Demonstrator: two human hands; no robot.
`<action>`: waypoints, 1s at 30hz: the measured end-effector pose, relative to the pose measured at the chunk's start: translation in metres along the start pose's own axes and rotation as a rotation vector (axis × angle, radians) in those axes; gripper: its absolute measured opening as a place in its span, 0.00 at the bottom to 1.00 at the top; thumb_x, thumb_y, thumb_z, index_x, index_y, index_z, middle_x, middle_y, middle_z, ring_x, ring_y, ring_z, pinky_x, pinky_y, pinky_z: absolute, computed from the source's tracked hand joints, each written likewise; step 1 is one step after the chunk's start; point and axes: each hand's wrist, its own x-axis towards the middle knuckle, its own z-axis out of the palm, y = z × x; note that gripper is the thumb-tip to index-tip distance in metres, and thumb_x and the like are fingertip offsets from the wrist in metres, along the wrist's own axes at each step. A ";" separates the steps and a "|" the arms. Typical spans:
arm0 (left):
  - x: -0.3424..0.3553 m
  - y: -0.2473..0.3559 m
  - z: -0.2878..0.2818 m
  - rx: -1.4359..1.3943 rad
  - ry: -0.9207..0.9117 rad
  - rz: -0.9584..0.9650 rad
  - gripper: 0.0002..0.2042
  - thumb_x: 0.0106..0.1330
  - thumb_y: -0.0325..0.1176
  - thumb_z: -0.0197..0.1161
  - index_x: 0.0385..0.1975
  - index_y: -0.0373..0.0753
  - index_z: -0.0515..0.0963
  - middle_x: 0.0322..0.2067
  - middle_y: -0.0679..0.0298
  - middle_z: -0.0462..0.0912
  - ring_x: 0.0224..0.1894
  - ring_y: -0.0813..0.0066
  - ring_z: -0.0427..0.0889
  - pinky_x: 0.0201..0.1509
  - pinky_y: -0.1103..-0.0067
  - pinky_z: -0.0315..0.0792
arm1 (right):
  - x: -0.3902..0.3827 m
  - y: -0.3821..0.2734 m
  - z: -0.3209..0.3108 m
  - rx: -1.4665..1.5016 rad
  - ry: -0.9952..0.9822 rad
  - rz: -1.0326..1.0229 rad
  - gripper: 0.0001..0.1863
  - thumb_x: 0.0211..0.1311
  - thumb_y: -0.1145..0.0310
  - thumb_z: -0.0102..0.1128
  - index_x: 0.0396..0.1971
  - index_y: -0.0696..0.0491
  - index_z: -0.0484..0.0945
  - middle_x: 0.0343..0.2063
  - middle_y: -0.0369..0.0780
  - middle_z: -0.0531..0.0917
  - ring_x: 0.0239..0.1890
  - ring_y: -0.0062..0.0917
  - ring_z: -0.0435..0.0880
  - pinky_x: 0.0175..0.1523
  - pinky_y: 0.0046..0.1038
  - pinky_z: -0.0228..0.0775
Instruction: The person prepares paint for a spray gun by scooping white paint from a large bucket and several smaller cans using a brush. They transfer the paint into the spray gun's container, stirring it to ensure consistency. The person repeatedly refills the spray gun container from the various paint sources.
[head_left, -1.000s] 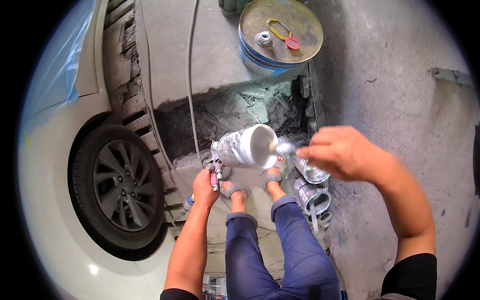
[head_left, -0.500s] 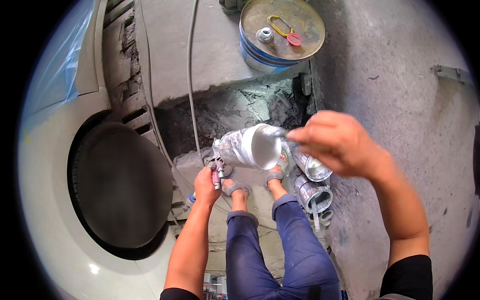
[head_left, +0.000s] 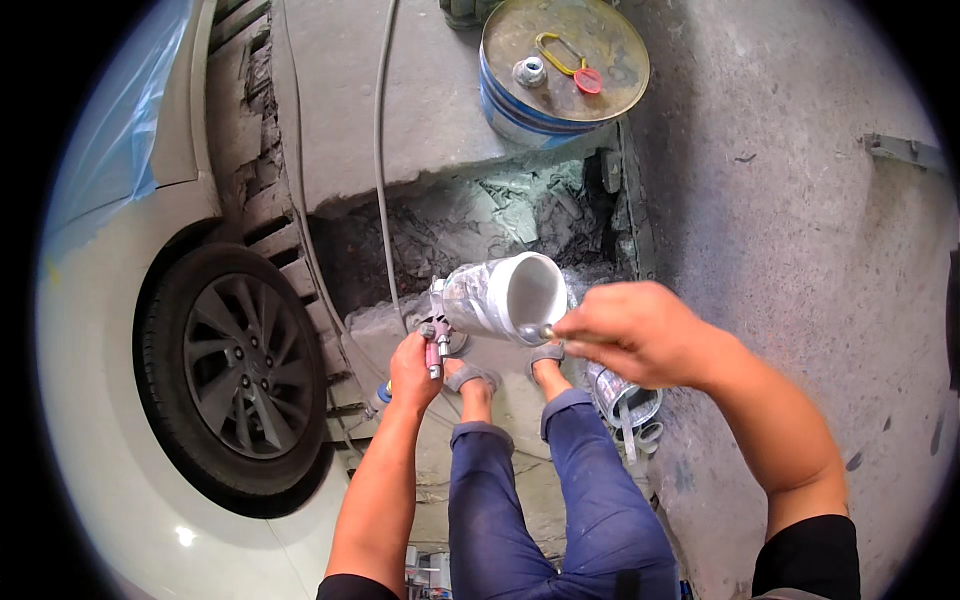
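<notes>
The left hand (head_left: 408, 372) grips a spray gun (head_left: 437, 352) with a pink handle and bright metal fittings; the fingers are curled closed around the handle. A cylindrical cup (head_left: 478, 300) adjoins the top of the gun, between the two hands. The cup is tilted, its round mouth facing right; its outer wall is smeared grey and silver, and its interior is smooth and white.

The right hand (head_left: 645, 335) holds a slender tool (head_left: 547, 331) at the lower right of the cup's rim. Thumb and forefinger pinch the tool; the state of the remaining fingers cannot be told in full. The tool's exact type is unclear.

A cylindrical metal can (head_left: 606, 393), coated in silvery residue, stands below the right hand. A drum (head_left: 510, 105) with blue sides and a stained, flat circular lid stands ahead. At left, a ribbed rubber tire (head_left: 165, 400) surrounds a multi-spoke wheel (head_left: 262, 375), set in a glossy white car body (head_left: 95, 420).
</notes>
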 end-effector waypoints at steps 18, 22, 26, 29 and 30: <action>0.001 0.010 0.005 -0.018 -0.028 -0.014 0.15 0.50 0.21 0.60 0.39 0.38 0.75 0.30 0.52 0.78 0.33 0.46 0.78 0.37 0.65 0.73 | 0.004 0.024 0.025 -0.093 0.062 0.036 0.10 0.54 0.69 0.66 0.37 0.53 0.81 0.22 0.39 0.79 0.25 0.33 0.81 0.29 0.32 0.73; -0.007 0.000 0.007 -0.029 -0.024 -0.087 0.15 0.50 0.20 0.59 0.40 0.38 0.75 0.30 0.52 0.78 0.34 0.47 0.78 0.37 0.67 0.73 | 0.013 0.026 0.017 -0.234 0.214 0.042 0.10 0.54 0.69 0.66 0.36 0.53 0.81 0.22 0.39 0.80 0.26 0.33 0.82 0.29 0.32 0.73; -0.001 0.005 0.010 -0.021 -0.005 -0.040 0.15 0.53 0.26 0.62 0.42 0.40 0.77 0.31 0.56 0.79 0.35 0.49 0.78 0.39 0.63 0.72 | 0.014 0.028 0.047 -0.280 -0.062 0.228 0.12 0.58 0.58 0.61 0.32 0.52 0.81 0.24 0.42 0.83 0.27 0.35 0.83 0.33 0.34 0.75; -0.001 0.015 0.005 0.015 -0.024 -0.023 0.15 0.53 0.24 0.59 0.42 0.40 0.77 0.31 0.55 0.79 0.35 0.49 0.77 0.39 0.63 0.72 | 0.013 0.020 0.039 0.337 0.014 0.547 0.14 0.62 0.58 0.59 0.36 0.54 0.82 0.21 0.42 0.81 0.25 0.30 0.83 0.31 0.31 0.73; -0.001 0.012 0.006 0.024 -0.018 -0.019 0.15 0.51 0.23 0.60 0.41 0.40 0.76 0.31 0.54 0.78 0.35 0.48 0.77 0.39 0.63 0.72 | 0.008 0.024 0.035 0.648 0.061 0.693 0.15 0.65 0.59 0.57 0.38 0.56 0.81 0.20 0.39 0.81 0.25 0.21 0.80 0.31 0.26 0.71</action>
